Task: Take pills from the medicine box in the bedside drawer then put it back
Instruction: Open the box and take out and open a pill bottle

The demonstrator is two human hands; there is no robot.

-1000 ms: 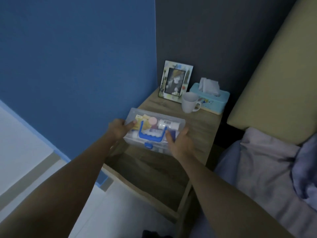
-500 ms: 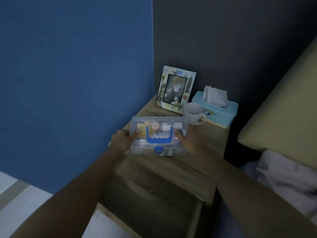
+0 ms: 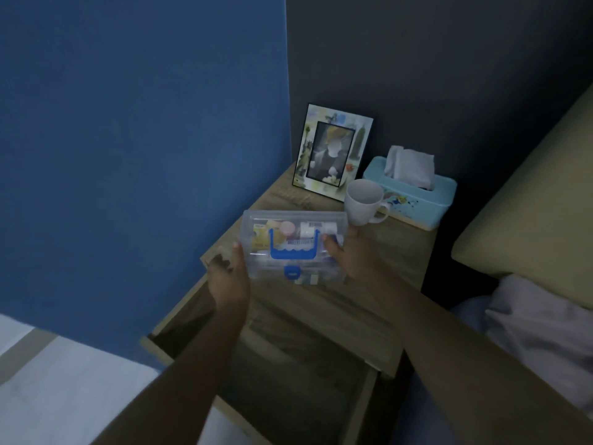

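The box (image 3: 295, 245), a clear plastic case with a blue handle (image 3: 293, 248) and blue latch (image 3: 292, 272), is held over the front of the nightstand (image 3: 394, 271), above the open drawer (image 3: 288, 380); whether its base touches the top cannot be told. It is clamped between the left hand (image 3: 229, 277) at one end and the right hand (image 3: 348, 255) at the other, thumbs laid on the lid. The shell is judged stiff, smooth and light, likely slippery, with loose bottles and packets inside that may shift. It is best gripped at both ends and kept level, or carried by the handle while latched. A mug (image 3: 364, 202) stands just beside it and could be knocked.
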